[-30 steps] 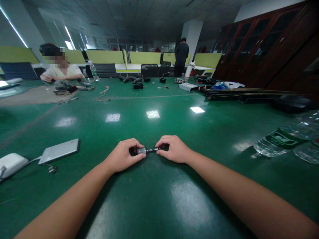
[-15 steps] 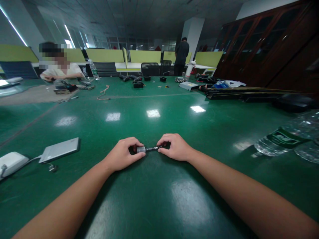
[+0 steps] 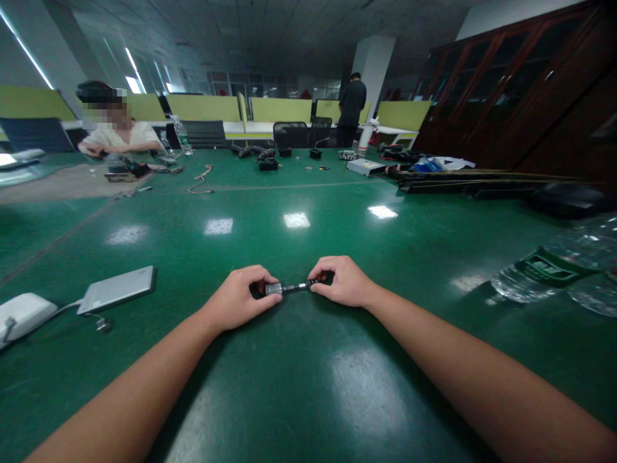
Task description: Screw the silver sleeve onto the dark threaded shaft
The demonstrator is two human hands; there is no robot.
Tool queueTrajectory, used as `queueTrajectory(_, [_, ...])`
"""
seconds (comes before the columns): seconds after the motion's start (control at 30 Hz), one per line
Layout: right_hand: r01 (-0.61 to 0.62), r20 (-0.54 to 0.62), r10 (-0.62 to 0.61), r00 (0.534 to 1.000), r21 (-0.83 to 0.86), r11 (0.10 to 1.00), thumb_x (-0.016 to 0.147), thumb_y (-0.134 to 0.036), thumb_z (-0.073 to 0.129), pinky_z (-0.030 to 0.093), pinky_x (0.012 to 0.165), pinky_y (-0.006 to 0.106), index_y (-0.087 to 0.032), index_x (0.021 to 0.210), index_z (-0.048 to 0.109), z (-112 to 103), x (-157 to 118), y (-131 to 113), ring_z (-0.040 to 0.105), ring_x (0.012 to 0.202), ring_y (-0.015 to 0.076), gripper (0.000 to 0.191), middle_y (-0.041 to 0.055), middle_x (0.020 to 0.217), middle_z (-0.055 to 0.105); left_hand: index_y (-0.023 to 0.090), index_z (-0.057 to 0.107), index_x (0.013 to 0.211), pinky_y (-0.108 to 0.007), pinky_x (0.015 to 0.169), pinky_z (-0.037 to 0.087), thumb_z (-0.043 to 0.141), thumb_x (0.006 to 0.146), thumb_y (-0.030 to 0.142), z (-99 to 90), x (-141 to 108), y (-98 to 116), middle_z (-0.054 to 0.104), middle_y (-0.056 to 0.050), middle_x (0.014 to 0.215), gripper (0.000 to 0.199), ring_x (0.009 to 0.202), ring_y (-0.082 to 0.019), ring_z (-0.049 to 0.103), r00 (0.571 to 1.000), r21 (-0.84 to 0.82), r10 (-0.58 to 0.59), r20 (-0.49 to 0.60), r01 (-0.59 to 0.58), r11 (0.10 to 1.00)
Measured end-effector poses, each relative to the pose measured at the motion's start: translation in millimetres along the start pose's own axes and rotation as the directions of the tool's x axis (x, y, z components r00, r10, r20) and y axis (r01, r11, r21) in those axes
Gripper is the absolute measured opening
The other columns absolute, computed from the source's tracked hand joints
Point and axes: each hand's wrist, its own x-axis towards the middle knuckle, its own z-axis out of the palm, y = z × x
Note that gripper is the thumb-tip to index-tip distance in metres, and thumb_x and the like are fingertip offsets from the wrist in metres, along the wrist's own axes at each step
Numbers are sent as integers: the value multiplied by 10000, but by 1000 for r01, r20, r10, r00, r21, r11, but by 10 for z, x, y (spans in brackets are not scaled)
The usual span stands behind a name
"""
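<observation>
Shifted rightward, right hand [image 3: 344, 281] pinches rod [image 3: 295, 287]; left hand [image 3: 238, 299] grips cylinder [image 3: 273, 290].

Both bare forearms reach in from the lower corners, the left forearm [image 3: 130, 386] slanting up to the right and the right forearm [image 3: 467, 360] slanting up to the left. The left wrist [image 3: 207, 323] and right wrist [image 3: 370, 296] look nearly straight. The left hand [image 3: 241, 297] and right hand [image 3: 343, 281] face each other, near but apart, the right slightly farther forward. Each bends its thumb and index finger into a pinch, with the other fingers curled behind, partly hidden in shadow
</observation>
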Motion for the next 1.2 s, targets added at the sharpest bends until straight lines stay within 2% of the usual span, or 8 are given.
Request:
queueTrajectory(0.17, [61, 18, -61, 998, 47, 997, 746, -158, 703, 500, 715, 285, -169, 872, 736, 55, -13, -109, 627, 730, 149, 131, 36, 800, 697, 177, 696, 916, -284, 711, 491, 687, 816, 339, 17, 10, -18, 678, -35, 833, 191, 753, -171, 627, 1000, -11, 11, -2, -11, 1000])
queueTrajectory(0.27, [125, 56, -131, 990, 108, 986, 736, -116, 694, 504, 834, 327, -207, 1115, 687, 94, -35, -196, 655, 859, 169, 390, 41, 961, 725, 180, 691, 924, -289, 735, 497, 691, 809, 332, 28, 15, -25, 682, -41, 862, 190, 780, -176, 629, 999, -26, 43, 6, -43, 999])
queueTrajectory(0.37, [118, 53, -126, 991, 125, 985, 724, -76, 684, 491, 896, 351, -218, 1215, 635, 114, -45, -227, 654, 930, 181, 514, 39, 1018, 729, 178, 689, 932, -294, 748, 499, 702, 801, 336, 32, 16, -20, 681, -47, 878, 205, 792, -179, 630, 999, -34, 52, 14, -51, 998])
queueTrajectory(0.5, [89, 51, -90, 995, 22, 996, 736, -140, 731, 492, 818, 325, -179, 1021, 719, 126, -27, -210, 642, 866, 186, 288, 55, 926, 728, 174, 696, 927, -280, 709, 489, 731, 785, 369, 29, 6, -1, 676, -43, 855, 244, 768, -175, 627, 998, -47, 50, 27, -49, 998])
queueTrajectory(0.6, [110, 89, -108, 990, -16, 994, 772, -184, 731, 475, 758, 295, -184, 930, 740, 134, -13, -206, 629, 813, 172, 158, 42, 849, 720, 181, 712, 956, -276, 720, 492, 675, 845, 371, 26, 1, 13, 688, -49, 870, 224, 774, -168, 634, 997, -85, 64, 37, -61, 995])
queueTrajectory(0.77, [147, 103, -144, 984, -26, 989, 806, -187, 716, 468, 775, 300, -192, 943, 743, 151, -14, -217, 627, 823, 173, 139, 45, 855, 725, 188, 711, 1003, -273, 716, 501, 700, 811, 346, 29, 12, 29, 702, -41, 867, 249, 768, -168, 638, 998, -84, 39, 44, -35, 996])
queueTrajectory(1.0, [179, 100, -176, 979, -24, 984, 839, -220, 696, 466, 781, 302, -186, 973, 739, 169, -16, -245, 632, 829, 177, 145, 51, 877, 732, 177, 709, 912, -278, 703, 497, 740, 759, 338, 52, 37, 32, 692, -33, 828, 224, 756, -178, 641, 998, -60, -29, 63, 33, 998])
queueTrajectory(1.2, [171, 99, -167, 981, -42, 984, 847, -216, 686, 464, 776, 302, -188, 947, 735, 172, -17, -268, 613, 834, 179, 114, 48, 855, 718, 172, 699, 912, -275, 688, 478, 691, 815, 372, 54, 36, 29, 678, -31, 808, 223, 741, -171, 626, 996, -64, -18, 86, 24, 998])
